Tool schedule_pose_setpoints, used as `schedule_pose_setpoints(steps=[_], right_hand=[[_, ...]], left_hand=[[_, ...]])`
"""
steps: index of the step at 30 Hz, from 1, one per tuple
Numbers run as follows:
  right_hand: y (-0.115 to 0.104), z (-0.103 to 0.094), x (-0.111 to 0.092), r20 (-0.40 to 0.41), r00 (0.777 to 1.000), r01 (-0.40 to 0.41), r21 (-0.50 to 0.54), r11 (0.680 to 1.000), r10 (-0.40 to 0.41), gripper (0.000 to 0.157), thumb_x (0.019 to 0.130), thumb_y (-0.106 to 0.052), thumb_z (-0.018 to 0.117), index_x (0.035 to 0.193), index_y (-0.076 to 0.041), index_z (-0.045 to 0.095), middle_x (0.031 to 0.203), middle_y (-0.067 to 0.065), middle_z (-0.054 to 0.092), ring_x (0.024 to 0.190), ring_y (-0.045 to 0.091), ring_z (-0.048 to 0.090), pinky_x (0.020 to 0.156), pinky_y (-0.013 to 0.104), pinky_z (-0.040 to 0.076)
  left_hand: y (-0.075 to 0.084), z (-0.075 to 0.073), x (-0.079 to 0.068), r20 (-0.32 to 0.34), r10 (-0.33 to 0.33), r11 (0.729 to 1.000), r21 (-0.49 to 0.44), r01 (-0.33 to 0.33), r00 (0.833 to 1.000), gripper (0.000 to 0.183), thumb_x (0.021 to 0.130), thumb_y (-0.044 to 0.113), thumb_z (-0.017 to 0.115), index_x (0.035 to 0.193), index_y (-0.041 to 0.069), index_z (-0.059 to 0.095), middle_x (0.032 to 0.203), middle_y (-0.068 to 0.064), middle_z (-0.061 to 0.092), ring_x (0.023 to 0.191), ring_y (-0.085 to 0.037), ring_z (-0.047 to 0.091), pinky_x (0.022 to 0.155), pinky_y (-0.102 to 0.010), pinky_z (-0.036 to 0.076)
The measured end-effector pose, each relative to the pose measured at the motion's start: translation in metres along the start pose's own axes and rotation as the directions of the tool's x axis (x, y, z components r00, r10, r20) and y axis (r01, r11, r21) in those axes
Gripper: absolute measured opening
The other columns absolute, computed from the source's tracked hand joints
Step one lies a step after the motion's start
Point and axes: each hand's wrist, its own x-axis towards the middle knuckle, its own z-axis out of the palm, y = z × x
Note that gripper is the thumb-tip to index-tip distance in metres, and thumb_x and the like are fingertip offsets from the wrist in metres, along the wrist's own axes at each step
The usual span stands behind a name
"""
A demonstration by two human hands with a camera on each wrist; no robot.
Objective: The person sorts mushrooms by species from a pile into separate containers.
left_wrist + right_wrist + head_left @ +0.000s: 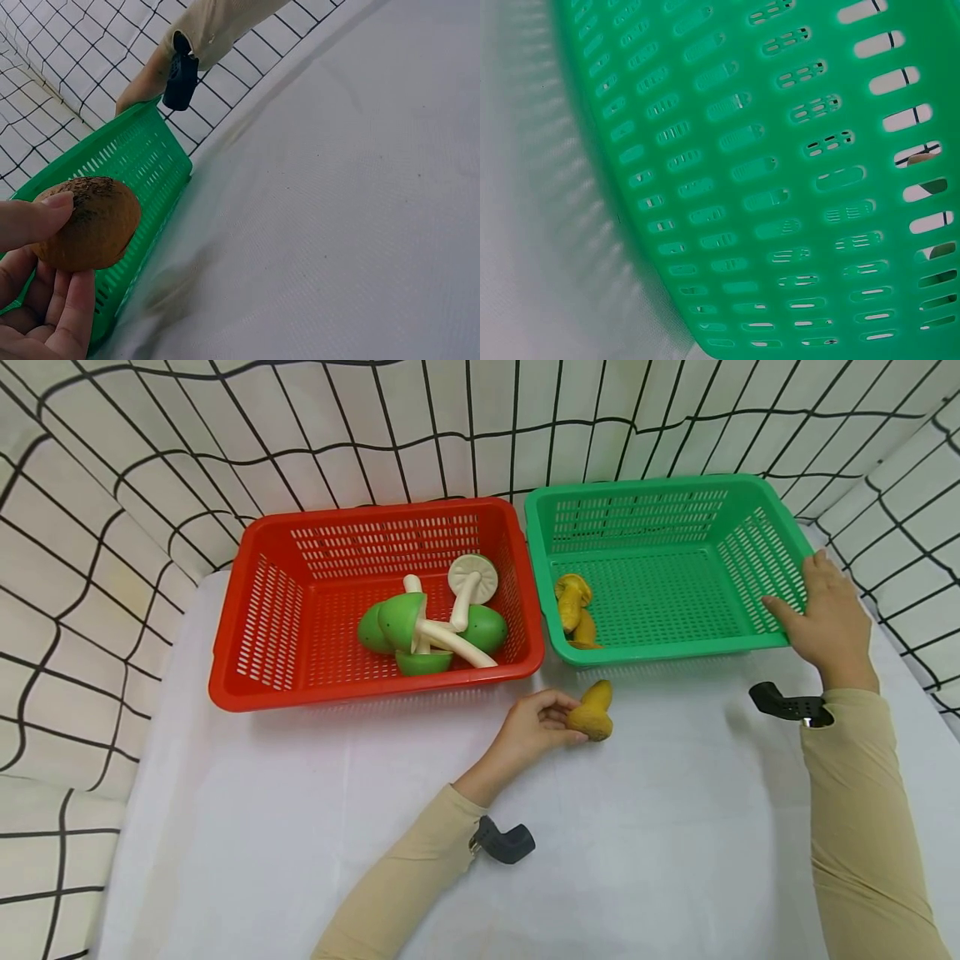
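My left hand [534, 727] pinches a yellow-brown toy mushroom [592, 714] between thumb and fingers, just in front of the green basket [637, 653]. In the left wrist view the rounded, dark-speckled end of that mushroom [94, 225] faces the camera. My right hand [836, 614] grips the right rim of the green basket, its thumb on the inner side. Only the basket's slotted wall [720, 195] and white cloth appear in the right wrist view; the hand is out of that frame. Yellow mushrooms [572, 602] lie in the basket's left end.
Left of the green basket stands a red basket [262, 695], holding several green-capped mushrooms [405, 618] with white stems. Both baskets sit on a white cloth [637, 827]. Black wire netting [390, 452] rises behind and at both sides.
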Motion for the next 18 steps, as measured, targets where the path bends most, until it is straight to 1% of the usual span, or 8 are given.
schedule_pose_setpoints(steps=[7, 18], right_hand=[[0.000, -0.001, 0.000, 0.003, 1.000, 0.011, 0.001, 1.000, -0.011, 0.075, 0.097, -0.040, 0.035, 0.148, 0.004, 0.003, 0.154, 0.020, -0.003, 0.142, 0.036, -0.002, 0.112, 0.052, 0.004], [-0.001, -0.001, 0.000, -0.001, 1.000, 0.009, 0.000, 1.000, -0.009, 0.074, 0.097, -0.039, 0.037, 0.148, 0.004, 0.004, 0.154, 0.020, -0.001, 0.142, 0.036, -0.001, 0.112, 0.052, 0.005]], left_hand=[[0.006, 0.001, -0.004, 0.030, 0.014, 1.000, -0.026, -0.013, 0.999, 0.035, 0.075, -0.006, 0.074, 0.107, -0.008, 0.062, 0.101, -0.016, 0.062, 0.084, -0.016, 0.059, 0.077, -0.022, 0.051], [0.022, 0.002, -0.011, 0.077, 0.052, 0.997, -0.061, -0.047, 0.996, 0.037, 0.076, -0.007, 0.073, 0.110, -0.007, 0.061, 0.106, -0.016, 0.061, 0.090, -0.016, 0.058, 0.080, -0.023, 0.052]])
